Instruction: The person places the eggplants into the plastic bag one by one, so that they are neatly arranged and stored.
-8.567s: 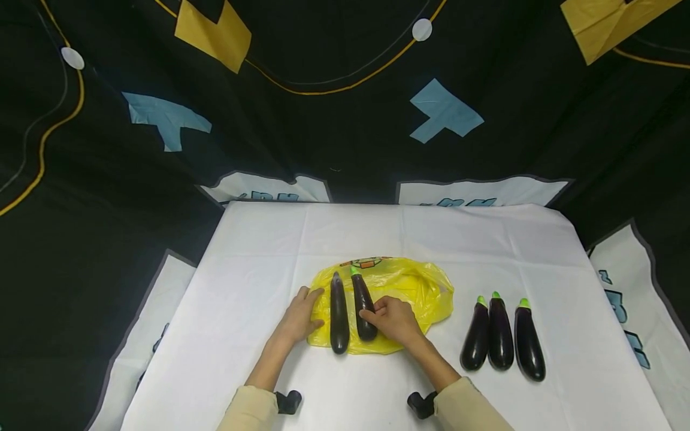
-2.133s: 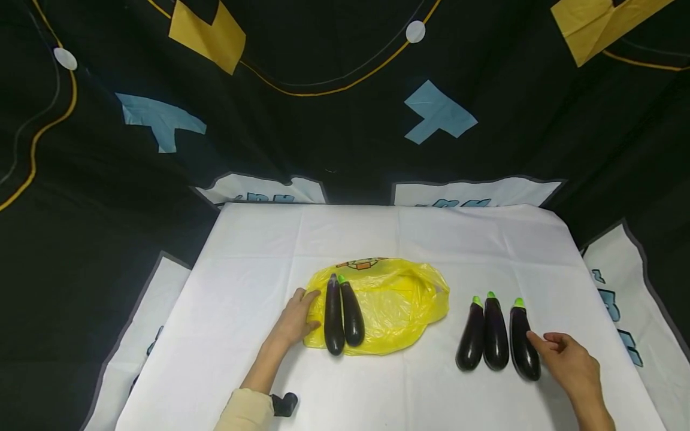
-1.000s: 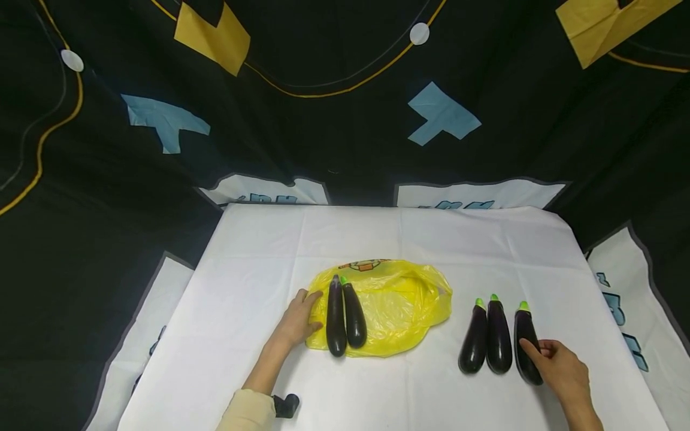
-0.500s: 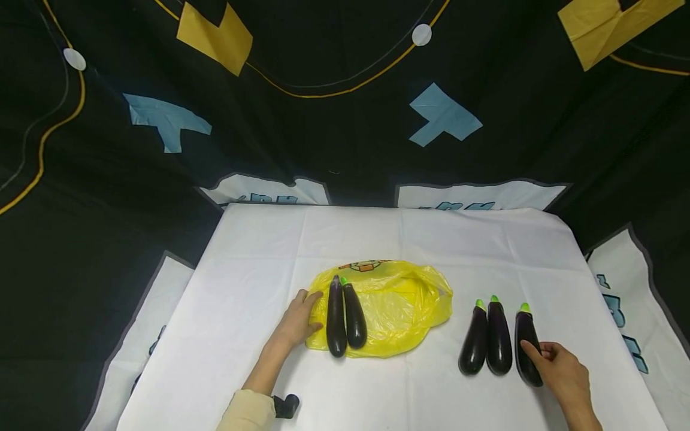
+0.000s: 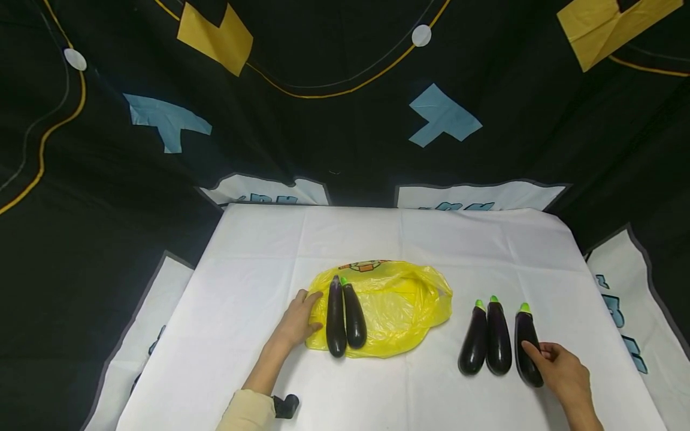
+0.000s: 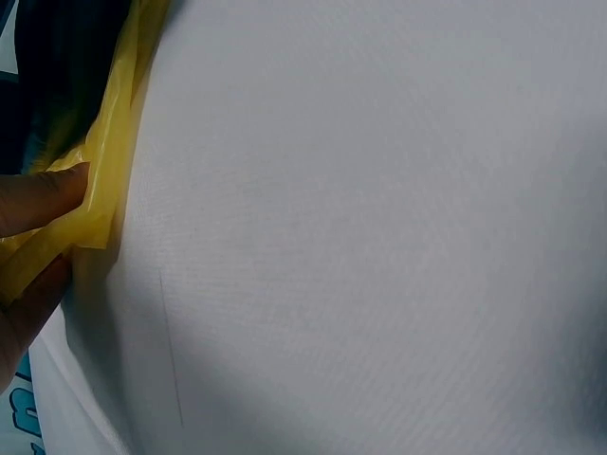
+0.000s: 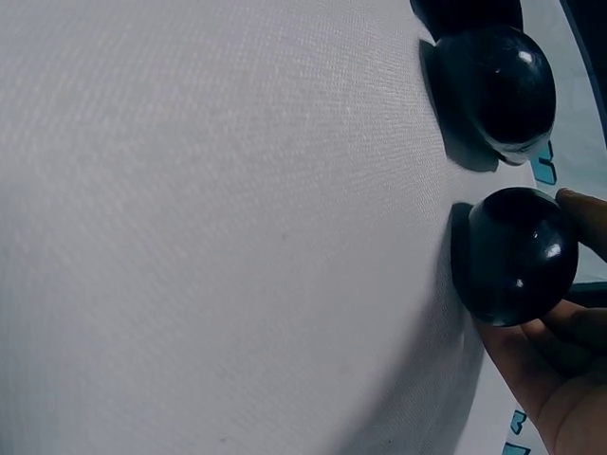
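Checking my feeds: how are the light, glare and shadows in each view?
Head: bright, fairly even light on the white cloth, small glints on the yellow bag. Left wrist: dimmer, the eggplant on the bag nearly black, soft shadow beside the bag. Right wrist: also dim, glints on the eggplant in the right fingers, broad shadow across the cloth.

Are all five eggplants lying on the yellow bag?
No, two eggplants lie on the yellow bag, while three more eggplants lie on the white tablecloth.
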`<move>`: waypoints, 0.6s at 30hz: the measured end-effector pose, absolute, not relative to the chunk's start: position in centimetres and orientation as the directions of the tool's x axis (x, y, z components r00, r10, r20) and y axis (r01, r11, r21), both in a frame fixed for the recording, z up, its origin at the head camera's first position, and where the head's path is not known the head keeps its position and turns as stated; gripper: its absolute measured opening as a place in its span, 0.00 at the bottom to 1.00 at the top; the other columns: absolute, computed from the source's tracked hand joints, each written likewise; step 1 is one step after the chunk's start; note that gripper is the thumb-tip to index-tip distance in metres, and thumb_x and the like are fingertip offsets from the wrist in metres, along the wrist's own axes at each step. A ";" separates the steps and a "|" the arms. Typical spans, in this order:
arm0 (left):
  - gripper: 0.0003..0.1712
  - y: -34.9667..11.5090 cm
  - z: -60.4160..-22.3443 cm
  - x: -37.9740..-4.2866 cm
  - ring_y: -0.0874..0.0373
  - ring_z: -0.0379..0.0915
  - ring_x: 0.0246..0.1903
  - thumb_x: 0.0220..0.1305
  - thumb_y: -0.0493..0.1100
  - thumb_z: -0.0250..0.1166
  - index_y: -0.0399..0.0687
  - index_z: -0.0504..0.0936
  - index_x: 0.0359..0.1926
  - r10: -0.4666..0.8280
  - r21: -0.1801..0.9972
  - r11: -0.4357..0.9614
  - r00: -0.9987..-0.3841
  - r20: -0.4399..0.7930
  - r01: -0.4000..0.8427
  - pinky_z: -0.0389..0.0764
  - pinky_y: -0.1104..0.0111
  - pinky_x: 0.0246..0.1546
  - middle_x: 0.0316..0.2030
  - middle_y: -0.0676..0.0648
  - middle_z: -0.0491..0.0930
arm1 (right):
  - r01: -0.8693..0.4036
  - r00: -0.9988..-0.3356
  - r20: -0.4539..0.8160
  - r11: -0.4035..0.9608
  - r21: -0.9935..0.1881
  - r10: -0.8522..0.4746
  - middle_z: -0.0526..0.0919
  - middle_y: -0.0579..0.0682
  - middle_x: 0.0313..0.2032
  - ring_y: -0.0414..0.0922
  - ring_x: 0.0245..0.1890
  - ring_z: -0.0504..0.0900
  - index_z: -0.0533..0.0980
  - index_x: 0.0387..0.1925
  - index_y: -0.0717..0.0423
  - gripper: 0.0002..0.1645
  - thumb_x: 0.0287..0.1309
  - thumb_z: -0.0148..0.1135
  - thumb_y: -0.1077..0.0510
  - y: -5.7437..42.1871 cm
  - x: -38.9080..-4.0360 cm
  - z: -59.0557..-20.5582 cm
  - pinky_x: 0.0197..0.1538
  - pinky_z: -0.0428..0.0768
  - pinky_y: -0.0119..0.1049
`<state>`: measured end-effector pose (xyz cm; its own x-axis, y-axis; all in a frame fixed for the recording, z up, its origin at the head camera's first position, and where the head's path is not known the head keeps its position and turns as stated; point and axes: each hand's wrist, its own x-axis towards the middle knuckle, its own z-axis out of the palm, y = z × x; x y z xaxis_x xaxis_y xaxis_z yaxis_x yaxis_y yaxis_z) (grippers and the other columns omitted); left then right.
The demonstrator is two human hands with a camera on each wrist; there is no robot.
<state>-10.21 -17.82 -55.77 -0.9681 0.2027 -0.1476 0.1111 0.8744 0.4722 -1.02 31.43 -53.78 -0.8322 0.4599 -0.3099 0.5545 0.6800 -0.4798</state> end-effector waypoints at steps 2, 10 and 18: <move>0.41 -17.8 -55.7 -10.2 0.56 0.65 0.40 0.49 0.38 0.74 0.43 0.68 0.65 0.202 0.471 0.875 -0.968 -0.148 0.111 0.75 0.64 0.47 0.46 0.46 0.66 | 0.548 -0.837 -0.307 0.682 -0.484 0.454 0.80 0.60 0.32 0.59 0.37 0.77 0.73 0.45 0.74 0.46 0.58 0.52 0.30 31.5 -1.0 -53.8 0.33 0.73 0.46; 0.41 -17.8 -55.7 -10.2 0.56 0.65 0.40 0.48 0.38 0.74 0.43 0.68 0.65 0.201 0.468 0.877 -0.968 -0.152 0.108 0.75 0.64 0.47 0.46 0.46 0.66 | 0.548 -0.836 -0.321 0.675 -0.493 0.445 0.79 0.67 0.37 0.63 0.41 0.75 0.71 0.48 0.76 0.48 0.59 0.49 0.31 31.7 -0.9 -53.9 0.37 0.75 0.52; 0.41 -17.8 -55.7 -10.3 0.56 0.65 0.41 0.49 0.39 0.74 0.43 0.68 0.65 0.201 0.457 0.883 -0.967 -0.156 0.110 0.75 0.63 0.48 0.47 0.46 0.66 | 0.545 -0.839 -0.319 0.679 -0.492 0.441 0.79 0.67 0.37 0.63 0.41 0.75 0.71 0.48 0.76 0.48 0.60 0.48 0.30 31.8 -1.0 -53.9 0.38 0.75 0.52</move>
<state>-10.32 -17.83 -55.74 -0.9670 0.2013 -0.1562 0.1100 0.8828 0.4566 -0.95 31.80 -53.89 -0.8387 0.4412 -0.3192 0.5445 0.6791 -0.4923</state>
